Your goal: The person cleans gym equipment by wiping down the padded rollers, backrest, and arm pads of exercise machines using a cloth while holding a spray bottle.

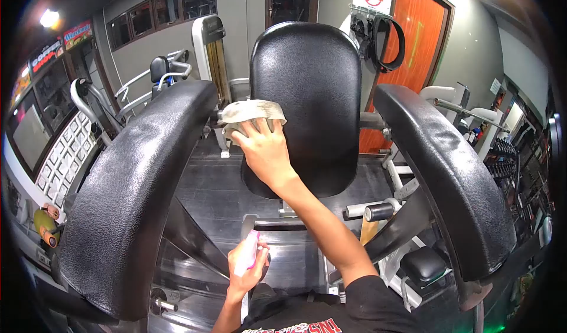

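My right hand (264, 150) reaches forward and presses a pale, stained cloth (255, 110) against the left edge of a black padded backrest (313, 79). Its fingers lie bent over the cloth, which bunches up past the fingertips. Lower down, near my body, my left hand (247, 268) is wrapped round a small pink bottle (248, 251), held roughly upright. Part of the bottle is hidden by the fingers. A grey metal bar (283, 223) of the machine runs just beyond that hand.
Long black arm pads flank me, one on the left (136, 173) and one on the right (443, 167). Other gym machines stand behind, including a weight-stack tower (209, 43). A black belt (390, 43) hangs beside an orange door (416, 38). A small padded seat (423, 264) is low right.
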A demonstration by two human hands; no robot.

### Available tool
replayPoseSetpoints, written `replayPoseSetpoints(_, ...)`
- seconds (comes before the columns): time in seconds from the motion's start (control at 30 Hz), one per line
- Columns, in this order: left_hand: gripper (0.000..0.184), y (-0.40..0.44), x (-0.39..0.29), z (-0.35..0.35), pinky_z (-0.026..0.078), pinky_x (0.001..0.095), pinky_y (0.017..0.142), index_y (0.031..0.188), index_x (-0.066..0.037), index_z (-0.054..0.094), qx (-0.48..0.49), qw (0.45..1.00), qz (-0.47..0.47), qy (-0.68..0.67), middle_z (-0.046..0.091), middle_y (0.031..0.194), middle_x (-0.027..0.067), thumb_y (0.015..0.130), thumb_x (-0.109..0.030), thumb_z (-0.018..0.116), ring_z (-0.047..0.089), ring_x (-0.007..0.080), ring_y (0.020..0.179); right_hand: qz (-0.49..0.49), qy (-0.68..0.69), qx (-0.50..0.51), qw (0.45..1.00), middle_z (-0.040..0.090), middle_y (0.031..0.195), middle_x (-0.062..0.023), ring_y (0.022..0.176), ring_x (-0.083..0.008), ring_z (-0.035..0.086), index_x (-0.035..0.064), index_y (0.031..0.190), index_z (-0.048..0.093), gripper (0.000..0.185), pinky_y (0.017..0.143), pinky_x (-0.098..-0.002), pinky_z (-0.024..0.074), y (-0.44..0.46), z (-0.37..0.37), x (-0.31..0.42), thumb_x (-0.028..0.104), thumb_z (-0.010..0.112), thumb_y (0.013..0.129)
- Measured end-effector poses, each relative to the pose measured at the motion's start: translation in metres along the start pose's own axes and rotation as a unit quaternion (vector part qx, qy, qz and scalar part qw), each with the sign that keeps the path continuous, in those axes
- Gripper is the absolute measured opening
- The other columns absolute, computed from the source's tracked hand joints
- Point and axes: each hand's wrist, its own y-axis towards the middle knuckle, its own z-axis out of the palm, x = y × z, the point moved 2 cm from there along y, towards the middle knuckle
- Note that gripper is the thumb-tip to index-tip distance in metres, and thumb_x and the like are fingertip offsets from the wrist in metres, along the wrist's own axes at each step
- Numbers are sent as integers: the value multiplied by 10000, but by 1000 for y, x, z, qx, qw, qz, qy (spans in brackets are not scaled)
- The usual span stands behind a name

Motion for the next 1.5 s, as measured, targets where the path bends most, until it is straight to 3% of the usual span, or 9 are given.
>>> replayPoseSetpoints(0.37, 258, -8, 11, 3, 487, 247, 506, 1117, 57, 564, 35, 999, -3, -4, 647, 829, 116, 860, 50, 580, 615, 121, 558, 140, -110, -63, 982, 615, 1018, -94, 956, -289, 593, 168, 1003, 656, 286, 818, -390, 518, -14, -66, -109, 43, 597, 752)
replayPoseSetpoints(0.6, 260, -13, 9, 2, 482, 241, 512, 1118, 53, 568, 38, 999, -14, 4, 653, 829, 109, 859, 44, 585, 617, 114, 551, 243, 21, -178, 953, 553, 1238, -164, 1133, -394, 531, 148, 1235, 546, 397, 900, -448, 481, -10, -86, -169, 47, 577, 852)
replayPoseSetpoints(0.8, 187, -18, 13, 0, 482, 238, 516, 1041, 64, 586, 48, 998, -43, -14, 649, 791, 99, 856, 37, 593, 617, 111, 549, 259, 35, -180, 948, 617, 1085, -208, 955, -423, 585, 129, 1204, 567, 512, 829, -477, 461, -98, -71, -132, -91, 589, 742)
replayPoseSetpoints(1.03, 179, -17, 9, 10, 478, 232, 524, 1031, 55, 590, 57, 997, -41, -24, 653, 793, 89, 853, 38, 593, 609, 99, 563, 340, 33, -136, 930, 614, 1165, -208, 1101, -407, 564, 55, 1211, 591, 387, 960, -429, 424, -237, -41, -86, 15, 558, 827)
replayPoseSetpoints(1.1, 206, -19, 13, 11, 475, 230, 527, 1052, 58, 586, 69, 997, -31, -7, 653, 801, 92, 846, 43, 593, 607, 96, 566, 491, 81, -43, 867, 594, 1207, -234, 1133, -374, 570, 24, 1258, 564, 414, 966, -387, 434, -275, -23, -62, 37, 580, 845)
replayPoseSetpoints(1.2, 194, -22, 13, 12, 471, 228, 528, 1038, 58, 587, 58, 998, -33, -21, 654, 801, 90, 844, 42, 589, 603, 93, 561, 491, 121, -117, 855, 591, 1222, -235, 1132, -336, 581, -10, 1294, 525, 442, 957, -374, 437, -284, 11, -28, 43, 593, 860)
replayPoseSetpoints(1.37, 167, -30, 12, 6, 476, 233, 530, 1010, 58, 583, 42, 998, -52, -19, 657, 801, 85, 844, 41, 587, 613, 95, 571, 635, 148, -269, 709, 563, 1267, -241, 1192, -291, 538, -59, 1332, 457, 471, 1009, -364, 386, -250, 45, 13, 165, 572, 934)
replayPoseSetpoints(1.4, 160, -31, 12, 5, 479, 235, 532, 1003, 59, 580, 37, 998, -53, -10, 657, 796, 84, 844, 41, 586, 617, 96, 573, 687, 230, -294, 623, 510, 1335, -235, 1245, -279, 484, -72, 1342, 439, 515, 1056, -349, 327, -242, 47, 23, 242, 560, 953)
replayPoseSetpoints(1.5, 154, -31, 5, 1, 488, 242, 539, 994, 58, 576, 35, 998, -44, 6, 657, 783, 90, 841, 45, 587, 624, 109, 571, 714, 254, -294, 583, 457, 1392, -223, 1272, -269, 447, -81, 1347, 431, 564, 1081, -335, 289, -219, 50, 51, 292, 572, 949)
